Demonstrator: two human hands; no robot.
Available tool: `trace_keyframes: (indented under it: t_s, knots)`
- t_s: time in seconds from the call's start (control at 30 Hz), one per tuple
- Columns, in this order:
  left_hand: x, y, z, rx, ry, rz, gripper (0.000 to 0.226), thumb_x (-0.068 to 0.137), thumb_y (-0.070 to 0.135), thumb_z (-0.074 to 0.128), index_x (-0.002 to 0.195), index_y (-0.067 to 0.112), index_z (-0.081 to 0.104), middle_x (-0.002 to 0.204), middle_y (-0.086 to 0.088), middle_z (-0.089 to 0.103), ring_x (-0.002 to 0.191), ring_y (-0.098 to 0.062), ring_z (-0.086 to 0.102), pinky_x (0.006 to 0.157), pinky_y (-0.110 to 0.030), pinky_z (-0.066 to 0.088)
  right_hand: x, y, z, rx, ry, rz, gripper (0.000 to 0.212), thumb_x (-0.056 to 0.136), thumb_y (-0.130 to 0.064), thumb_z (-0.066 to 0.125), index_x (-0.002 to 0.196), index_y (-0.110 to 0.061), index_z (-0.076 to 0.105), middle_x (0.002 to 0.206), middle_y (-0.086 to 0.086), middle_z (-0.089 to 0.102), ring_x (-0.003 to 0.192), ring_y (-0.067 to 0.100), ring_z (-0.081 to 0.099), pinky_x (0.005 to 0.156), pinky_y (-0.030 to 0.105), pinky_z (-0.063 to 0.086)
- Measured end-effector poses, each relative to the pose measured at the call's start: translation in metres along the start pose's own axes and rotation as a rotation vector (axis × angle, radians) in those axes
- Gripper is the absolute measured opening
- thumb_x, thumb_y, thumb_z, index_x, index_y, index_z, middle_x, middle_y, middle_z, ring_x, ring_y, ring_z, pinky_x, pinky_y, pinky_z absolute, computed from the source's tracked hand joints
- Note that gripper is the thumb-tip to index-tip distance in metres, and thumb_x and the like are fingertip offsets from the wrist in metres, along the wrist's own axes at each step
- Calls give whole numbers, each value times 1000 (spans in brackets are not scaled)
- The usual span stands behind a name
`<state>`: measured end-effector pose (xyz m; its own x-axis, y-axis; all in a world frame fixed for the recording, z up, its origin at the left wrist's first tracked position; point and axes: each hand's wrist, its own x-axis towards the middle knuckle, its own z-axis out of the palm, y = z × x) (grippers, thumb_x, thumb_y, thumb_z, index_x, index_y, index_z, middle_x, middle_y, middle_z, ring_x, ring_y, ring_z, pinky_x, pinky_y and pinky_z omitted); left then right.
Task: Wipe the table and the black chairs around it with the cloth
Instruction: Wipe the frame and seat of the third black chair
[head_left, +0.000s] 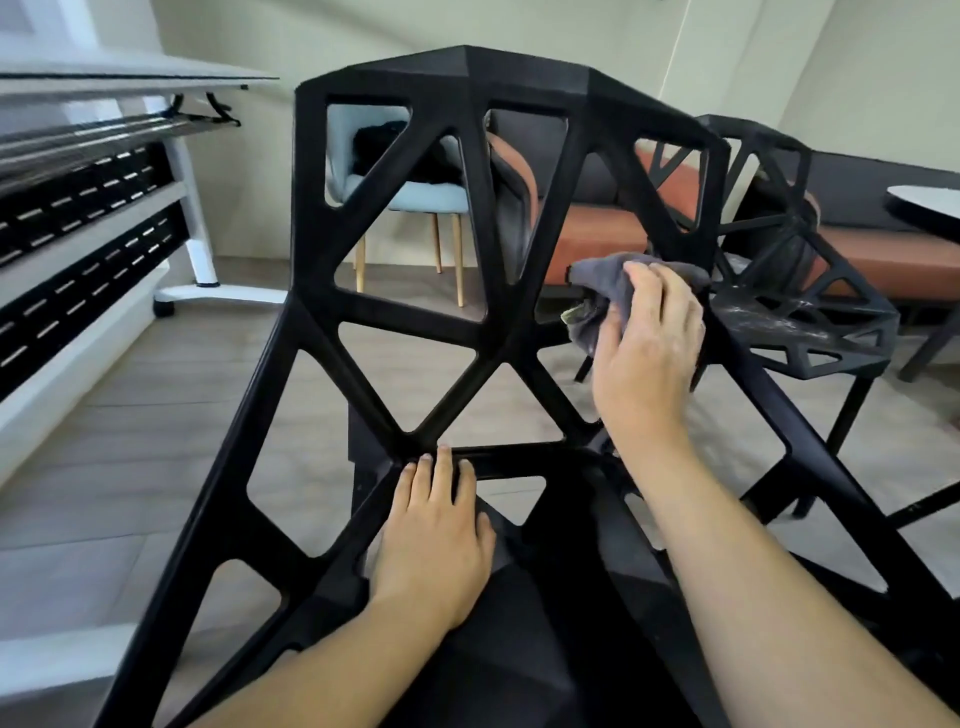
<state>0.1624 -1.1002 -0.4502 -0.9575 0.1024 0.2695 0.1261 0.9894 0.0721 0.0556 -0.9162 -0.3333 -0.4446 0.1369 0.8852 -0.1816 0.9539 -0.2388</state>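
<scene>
Step in hand: wiping the lattice back of the near black chair (467, 208), which fills the middle of the frame.
Right hand: the right hand (649, 343), right of centre, has its fingers curled over a bunched grey cloth (602, 296) and presses it against the right-side strut of the chair back.
Left hand: the left hand (436, 525), lower centre, lies flat with straight fingers on a strut where the seat meets the back; it holds nothing and seems to steady the chair.
Cloth: crumpled, partly hidden under the fingers, with a loose corner sticking out to the left.
Second black chair (795, 312): right of the frame, just behind the cloth hand; pale streaks or dust show on its seat, so it probably still needs wiping.
Table: a pale tabletop edge (924, 202) shows at the far right; whether it is the table of the task I cannot tell.
Background: a light blue chair (415, 192) seen through the lattice at upper centre, an orange bench (883, 254) along the wall, a white folding table (130, 78) at upper left.
Risk: the loose cloth corner could snag in a triangular opening; the inner faces of the struts are easy to miss with a flat pass; a hard push on the back could tip or slide the chair if the flat hand lets up; the wiping arm could knock the second chair close behind.
</scene>
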Motion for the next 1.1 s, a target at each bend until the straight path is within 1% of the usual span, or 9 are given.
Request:
trace_keyframes:
  t_s: [0.1,0.23,0.37,0.47,0.57,0.7,0.83,0.93,1.1]
  knots:
    - [0,1,1,18,-13,13,73,93,41,10,151,7,38,160,-22,27,146,-36,31,122,-49,22,0,-4,31,-88,-54,-1,44,91,-5,60,134,-5,56,143,19,52,136,40,44,115,53,34]
    - [0,0,3,1,-9,20,71,94,40,14,148,6,42,158,-22,31,144,-36,34,121,-48,24,-32,-43,41,100,-173,-102,50,93,-7,57,143,-2,49,146,18,47,142,34,38,123,48,25]
    - [-1,-1,-2,-9,-26,31,71,94,40,12,150,7,40,160,-21,28,146,-35,32,122,-48,24,-19,9,32,-58,-159,-375,54,88,0,62,141,0,51,143,21,51,136,36,43,120,46,32]
    - [-1,-1,-5,-19,-42,28,71,95,41,9,153,9,32,163,-20,20,149,-35,24,124,-47,17,-8,41,22,-105,-163,-231,58,88,4,64,143,-5,49,148,20,44,140,35,39,123,40,26]
    - [-1,1,-7,2,-26,20,66,96,37,15,148,6,40,157,-21,32,145,-36,32,122,-48,22,-17,8,16,44,-153,-74,50,89,0,61,138,-6,54,145,17,47,133,37,42,117,42,33]
    - [-6,0,-19,68,-111,62,56,100,27,29,150,1,31,154,-21,32,147,-35,25,124,-44,15,-74,-28,7,106,-461,-312,43,91,-12,64,134,-11,59,127,14,57,111,38,51,100,52,46]
    - [-31,-12,-54,281,-272,246,64,105,30,27,157,0,7,166,-20,1,154,-34,-4,125,-47,-2,-112,-33,-8,159,-636,-133,41,88,-15,68,128,-19,59,119,11,62,105,36,53,94,49,48]
    - [-58,-38,-95,341,-164,327,59,104,33,27,154,3,27,164,-21,14,154,-37,-1,124,-52,-2,-107,-52,-17,231,-584,-114,37,84,-16,70,120,-20,62,110,7,61,101,29,49,91,44,46]
    - [-82,-83,-139,272,185,165,50,95,16,47,142,-1,47,155,-26,35,149,-44,22,122,-54,17,-114,-106,-8,173,-663,-234,30,84,-25,72,113,-17,70,107,7,58,100,30,52,92,44,46]
